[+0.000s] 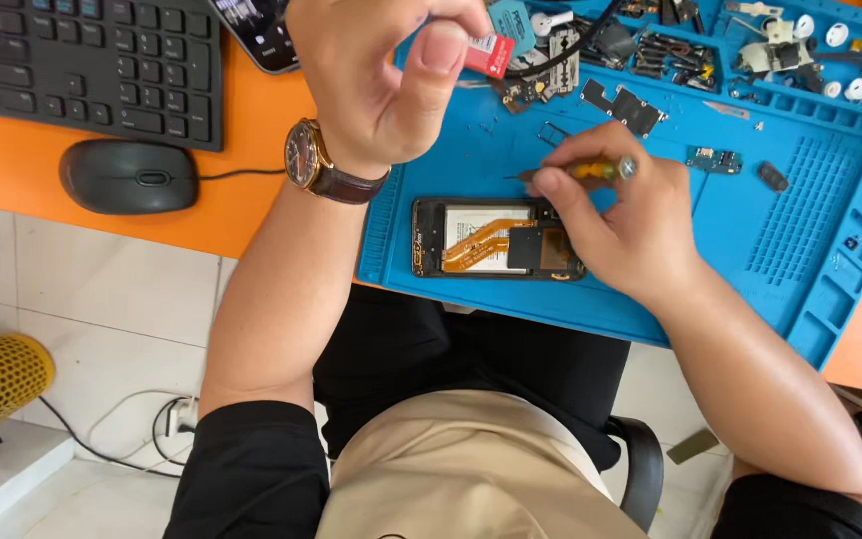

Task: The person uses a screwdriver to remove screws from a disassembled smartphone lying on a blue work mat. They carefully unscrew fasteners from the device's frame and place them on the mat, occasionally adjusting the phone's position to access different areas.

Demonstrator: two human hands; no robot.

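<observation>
The opened black smartphone [496, 238] lay on the blue silicone repair mat [750, 230]; the black plastic mouse [129, 176] sat left of it, before the black keyboard [82, 60].

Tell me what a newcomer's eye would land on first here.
First, the opened phone with its orange ribbon cable, lying at the near edge of the blue work mat. The right hand holds a yellow-handled screwdriver just above it. The left hand, with a wristwatch, is raised above the mat's left edge, pinching a small red piece.
</observation>
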